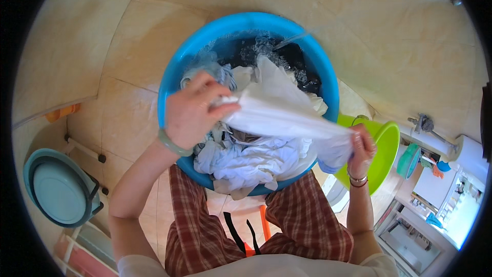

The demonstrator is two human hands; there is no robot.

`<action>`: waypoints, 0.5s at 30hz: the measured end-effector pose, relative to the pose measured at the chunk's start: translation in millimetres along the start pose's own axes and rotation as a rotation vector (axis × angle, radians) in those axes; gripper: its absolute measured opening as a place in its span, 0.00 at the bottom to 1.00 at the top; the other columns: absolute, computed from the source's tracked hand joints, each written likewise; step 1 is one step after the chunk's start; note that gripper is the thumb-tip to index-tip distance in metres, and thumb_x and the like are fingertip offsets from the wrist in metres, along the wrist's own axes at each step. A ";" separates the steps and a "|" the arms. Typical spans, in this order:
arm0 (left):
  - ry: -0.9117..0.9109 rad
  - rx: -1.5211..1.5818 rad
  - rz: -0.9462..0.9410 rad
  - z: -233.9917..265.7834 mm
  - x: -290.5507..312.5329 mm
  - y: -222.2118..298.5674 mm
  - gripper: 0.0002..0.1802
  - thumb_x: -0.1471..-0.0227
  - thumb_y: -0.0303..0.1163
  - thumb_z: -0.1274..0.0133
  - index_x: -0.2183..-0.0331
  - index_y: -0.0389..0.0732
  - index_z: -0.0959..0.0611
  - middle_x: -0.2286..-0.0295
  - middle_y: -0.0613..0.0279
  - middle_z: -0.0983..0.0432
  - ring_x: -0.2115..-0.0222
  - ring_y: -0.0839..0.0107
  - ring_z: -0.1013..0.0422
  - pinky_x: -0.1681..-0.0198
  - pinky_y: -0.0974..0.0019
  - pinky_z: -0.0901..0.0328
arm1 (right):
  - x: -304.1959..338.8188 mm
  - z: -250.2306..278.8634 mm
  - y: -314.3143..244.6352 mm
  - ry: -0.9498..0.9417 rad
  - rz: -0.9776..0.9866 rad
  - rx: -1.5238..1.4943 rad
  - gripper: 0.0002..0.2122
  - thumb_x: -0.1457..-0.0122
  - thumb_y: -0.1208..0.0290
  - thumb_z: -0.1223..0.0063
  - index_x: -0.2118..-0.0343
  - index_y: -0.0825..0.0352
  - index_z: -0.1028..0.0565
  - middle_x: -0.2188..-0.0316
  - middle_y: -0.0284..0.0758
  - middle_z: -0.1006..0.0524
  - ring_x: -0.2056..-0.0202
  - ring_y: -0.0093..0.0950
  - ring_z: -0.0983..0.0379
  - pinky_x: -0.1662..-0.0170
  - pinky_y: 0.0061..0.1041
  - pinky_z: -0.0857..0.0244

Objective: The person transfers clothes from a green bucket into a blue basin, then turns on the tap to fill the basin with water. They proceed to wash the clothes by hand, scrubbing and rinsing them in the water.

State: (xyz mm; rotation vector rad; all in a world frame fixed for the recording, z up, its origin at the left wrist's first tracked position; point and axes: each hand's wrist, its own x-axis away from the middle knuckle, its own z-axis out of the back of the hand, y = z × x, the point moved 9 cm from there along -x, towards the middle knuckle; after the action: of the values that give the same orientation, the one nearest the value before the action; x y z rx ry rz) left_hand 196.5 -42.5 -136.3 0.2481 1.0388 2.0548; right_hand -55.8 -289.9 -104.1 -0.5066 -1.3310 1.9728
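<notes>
A white cloth (pixel 287 110) is stretched taut across a large blue tub (pixel 251 17). My left hand (pixel 197 110) is closed on its left end, above the tub's left half. Beyond the tub's right rim, my right hand (pixel 362 151) grips the other end, where the fabric bunches and hangs down. Under the cloth lie pale wet clothes (pixel 251 161), some draped over the tub's near rim. At the far side, dark water with bubbles (pixel 264 43) shows, and a thin stream of water comes in from the upper right. The garment's exact kind is hard to make out.
A lime-green basin (pixel 392 143) stands right of the tub, partly behind my right hand. Grey-blue basins (pixel 59 187) are stacked at the left by a white rack (pixel 84 149). A tap (pixel 423 123) is on the right wall. My plaid-covered knees flank the tub's near side.
</notes>
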 end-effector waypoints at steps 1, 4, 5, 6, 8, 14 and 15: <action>0.089 0.090 0.071 15.0 -2.7 -5.8 0.11 0.63 0.33 0.37 0.74 0.41 0.21 0.72 0.62 0.30 0.79 0.70 0.31 0.75 0.69 0.36 | -2.0 16.4 4.9 0.162 -0.022 -0.050 0.05 0.43 0.73 0.51 0.67 0.67 0.24 0.72 0.32 0.27 0.68 0.21 0.34 0.64 0.18 0.39; 0.090 0.158 0.263 24.7 4.5 -40.5 0.08 0.60 0.30 0.38 0.74 0.40 0.19 0.75 0.63 0.30 0.74 0.70 0.29 0.74 0.71 0.35 | -12.1 39.4 11.4 0.374 -0.093 -0.152 0.10 0.40 0.68 0.56 0.63 0.68 0.26 0.69 0.31 0.28 0.67 0.19 0.34 0.63 0.19 0.39; 0.085 0.184 0.285 24.5 6.8 -47.2 0.08 0.60 0.30 0.38 0.73 0.40 0.19 0.74 0.62 0.30 0.73 0.71 0.29 0.73 0.72 0.36 | -11.6 37.5 13.6 0.382 -0.105 -0.176 0.10 0.39 0.67 0.56 0.62 0.68 0.27 0.68 0.31 0.28 0.67 0.19 0.35 0.62 0.18 0.39; 0.109 0.176 0.253 25.2 6.5 -44.4 0.07 0.59 0.28 0.39 0.73 0.39 0.18 0.73 0.62 0.29 0.72 0.71 0.29 0.72 0.71 0.36 | -10.3 34.1 17.4 0.391 -0.116 -0.199 0.11 0.39 0.67 0.56 0.61 0.68 0.28 0.67 0.31 0.28 0.66 0.19 0.35 0.62 0.18 0.39; 0.157 0.159 0.195 26.6 7.4 -37.2 0.07 0.59 0.26 0.41 0.71 0.39 0.18 0.72 0.61 0.28 0.71 0.70 0.31 0.69 0.69 0.36 | -7.7 28.2 29.0 0.393 -0.179 -0.297 0.12 0.39 0.66 0.57 0.59 0.68 0.29 0.66 0.31 0.28 0.64 0.19 0.35 0.60 0.18 0.40; 0.289 0.361 -0.034 36.1 30.4 -9.7 0.07 0.61 0.26 0.41 0.73 0.41 0.17 0.65 0.59 0.26 0.70 0.70 0.30 0.66 0.67 0.36 | -0.2 13.1 25.7 0.238 -0.097 -0.194 0.08 0.40 0.71 0.57 0.63 0.69 0.28 0.69 0.31 0.29 0.66 0.19 0.35 0.61 0.17 0.40; 0.175 0.322 -0.109 26.1 34.9 -1.7 0.08 0.61 0.27 0.41 0.72 0.42 0.18 0.66 0.60 0.26 0.71 0.70 0.30 0.68 0.69 0.36 | 0.5 6.5 34.1 0.137 -0.144 -0.194 0.07 0.41 0.73 0.56 0.65 0.69 0.28 0.69 0.30 0.29 0.66 0.19 0.35 0.62 0.17 0.40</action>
State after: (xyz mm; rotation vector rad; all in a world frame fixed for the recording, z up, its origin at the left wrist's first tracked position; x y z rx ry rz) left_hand 187.2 -1.0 -126.7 0.1721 1.4604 1.8301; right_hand -71.5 -301.7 -132.7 -0.6077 -1.4381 1.6717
